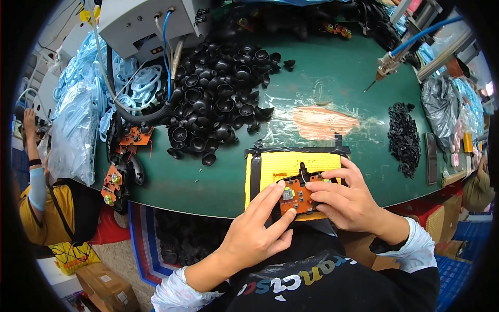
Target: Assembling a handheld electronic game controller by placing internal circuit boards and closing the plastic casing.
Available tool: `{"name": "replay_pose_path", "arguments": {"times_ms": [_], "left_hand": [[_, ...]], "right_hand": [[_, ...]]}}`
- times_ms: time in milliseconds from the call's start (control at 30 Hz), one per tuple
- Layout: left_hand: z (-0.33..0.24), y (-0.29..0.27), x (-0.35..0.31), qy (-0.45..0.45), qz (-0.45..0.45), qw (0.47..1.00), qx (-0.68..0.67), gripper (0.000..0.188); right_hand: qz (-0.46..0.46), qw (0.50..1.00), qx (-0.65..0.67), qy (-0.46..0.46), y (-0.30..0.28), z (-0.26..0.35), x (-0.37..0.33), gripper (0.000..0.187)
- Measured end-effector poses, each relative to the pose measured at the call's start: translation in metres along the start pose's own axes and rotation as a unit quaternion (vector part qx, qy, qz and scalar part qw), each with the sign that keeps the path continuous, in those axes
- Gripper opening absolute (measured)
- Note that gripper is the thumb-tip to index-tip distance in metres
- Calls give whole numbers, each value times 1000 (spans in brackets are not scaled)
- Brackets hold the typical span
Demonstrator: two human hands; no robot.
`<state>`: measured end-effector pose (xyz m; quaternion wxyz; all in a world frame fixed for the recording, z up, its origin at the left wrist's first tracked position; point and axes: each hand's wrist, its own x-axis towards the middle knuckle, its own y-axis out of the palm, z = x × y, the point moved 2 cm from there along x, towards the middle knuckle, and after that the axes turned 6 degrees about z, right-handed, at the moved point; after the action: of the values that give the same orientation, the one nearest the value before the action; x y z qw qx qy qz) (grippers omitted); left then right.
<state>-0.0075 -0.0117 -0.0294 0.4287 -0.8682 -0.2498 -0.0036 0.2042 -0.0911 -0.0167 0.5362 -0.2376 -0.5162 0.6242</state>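
Observation:
An orange circuit board point(300, 196) with small square parts sits in a black plastic housing point(303, 167) at the front of a yellow pad. My left hand point(258, 224) grips its left side, with thumb and fingertips on the board's edge. On the other side my right hand point(347, 196) closes round the right part, fingertips resting on the board near a short white wire point(304, 177). My right fingers hide much of that side. The yellow pad point(280, 160), edged with black tape, lies under both hands.
Black domed plastic shells point(218, 99) are heaped left of centre. Small black parts point(403, 138) and a phone point(431, 158) lie to the right. A nozzle tool point(383, 66) hangs at the upper right. More orange boards point(112, 183) lie at the left edge; another person point(49, 208) sits beyond.

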Motion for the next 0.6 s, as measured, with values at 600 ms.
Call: {"name": "replay_pose_path", "arguments": {"times_ms": [600], "left_hand": [[14,-45,20,-55,-133,989,37,34]], "right_hand": [[60,993,-46,90,15,-75,141,25]]}}
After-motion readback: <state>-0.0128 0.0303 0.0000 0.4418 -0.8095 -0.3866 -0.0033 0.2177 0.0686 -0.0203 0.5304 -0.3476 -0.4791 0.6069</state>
